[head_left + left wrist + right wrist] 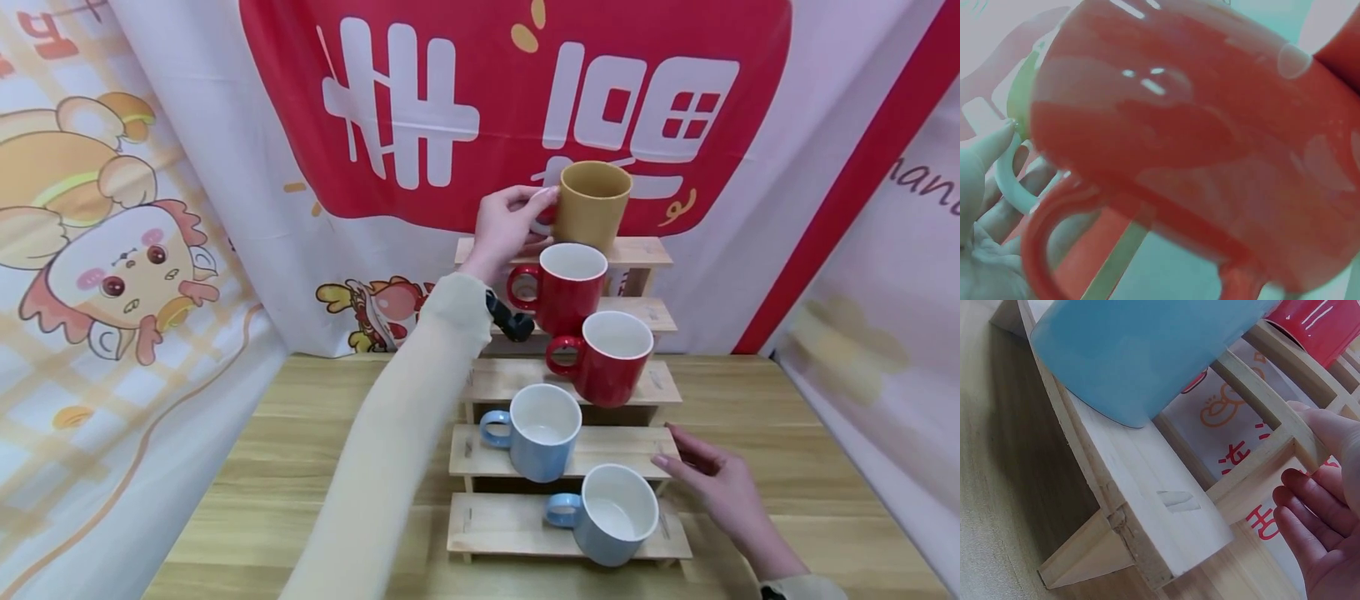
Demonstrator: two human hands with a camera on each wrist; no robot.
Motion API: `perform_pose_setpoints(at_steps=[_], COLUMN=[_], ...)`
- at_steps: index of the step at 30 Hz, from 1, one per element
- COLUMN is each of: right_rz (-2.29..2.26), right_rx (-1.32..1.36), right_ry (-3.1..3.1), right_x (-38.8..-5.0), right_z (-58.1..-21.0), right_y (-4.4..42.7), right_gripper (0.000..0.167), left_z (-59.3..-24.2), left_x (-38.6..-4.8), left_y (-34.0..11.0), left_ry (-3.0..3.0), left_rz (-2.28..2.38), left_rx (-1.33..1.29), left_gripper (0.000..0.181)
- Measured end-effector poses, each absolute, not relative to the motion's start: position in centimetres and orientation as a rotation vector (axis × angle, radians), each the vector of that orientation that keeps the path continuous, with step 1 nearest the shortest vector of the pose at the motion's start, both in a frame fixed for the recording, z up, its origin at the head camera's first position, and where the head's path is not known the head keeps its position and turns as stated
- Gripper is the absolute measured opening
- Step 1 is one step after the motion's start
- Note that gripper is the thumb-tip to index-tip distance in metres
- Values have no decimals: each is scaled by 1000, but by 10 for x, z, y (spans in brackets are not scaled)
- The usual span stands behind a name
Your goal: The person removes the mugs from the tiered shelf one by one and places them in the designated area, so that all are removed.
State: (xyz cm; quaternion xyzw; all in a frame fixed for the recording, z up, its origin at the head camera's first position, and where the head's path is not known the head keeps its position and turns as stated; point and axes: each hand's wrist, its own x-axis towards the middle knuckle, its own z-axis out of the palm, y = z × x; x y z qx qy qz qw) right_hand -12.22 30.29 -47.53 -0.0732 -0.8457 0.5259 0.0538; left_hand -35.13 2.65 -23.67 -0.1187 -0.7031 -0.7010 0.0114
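At the top of a stepped wooden rack point(495, 521), my left hand point(510, 221) holds a tan mug point(592, 212) by its handle. Whether the mug's base touches the top shelf is hidden behind a red mug point(572, 292). That red mug fills most of the left wrist view. One tier lower stands a second red mug point(613, 367). Light blue mugs point(543, 446) point(613, 525) occupy the two lowest shelves. All handles point left. My right hand point(723, 492) pinches the right end of the second-lowest shelf, thumb on top and fingers below in the right wrist view.
The rack stands on a wood-grain table point(300, 483). Behind it hangs a white cloth with a large red printed panel point(510, 108). Printed cloth also forms the left side wall point(112, 333) and the right side wall point(885, 350). A black wrist strap point(510, 319) is on my left wrist.
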Motion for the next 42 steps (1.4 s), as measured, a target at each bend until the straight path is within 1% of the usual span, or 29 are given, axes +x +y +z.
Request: perform_pose_setpoints(at_steps=[5,14,22,28,36,42], right_rz=[1604,1615,1605,1589,1591,1592], right_rx=[-210,-189,-201,-204,-225,-228], right_ry=[-2575,-2548,-2562,-2559,-2556,-2564], right_x=[-125,-124,-123,-122,-121,-121], right_z=[-472,-471,-471,-472,-473,-475], right_y=[303,303,302,301,299,299], right_gripper=[70,67,69,69,68,68], left_z=[-234,-238,-239,-243,-254,-257], left_x=[-355,-359,-346,-334,-320,-307], left_y=[7,-32,-61,-81,-108,-130], left_ry=[-2102,-2016,-1960,-1958,-1919,-1884], left_rz=[-2188,-2087,-2047,-2062,-2068,-2068], left_rx=[-344,-397,-383,-324,-327,-263], left_gripper=[31,33,39,43,44,46])
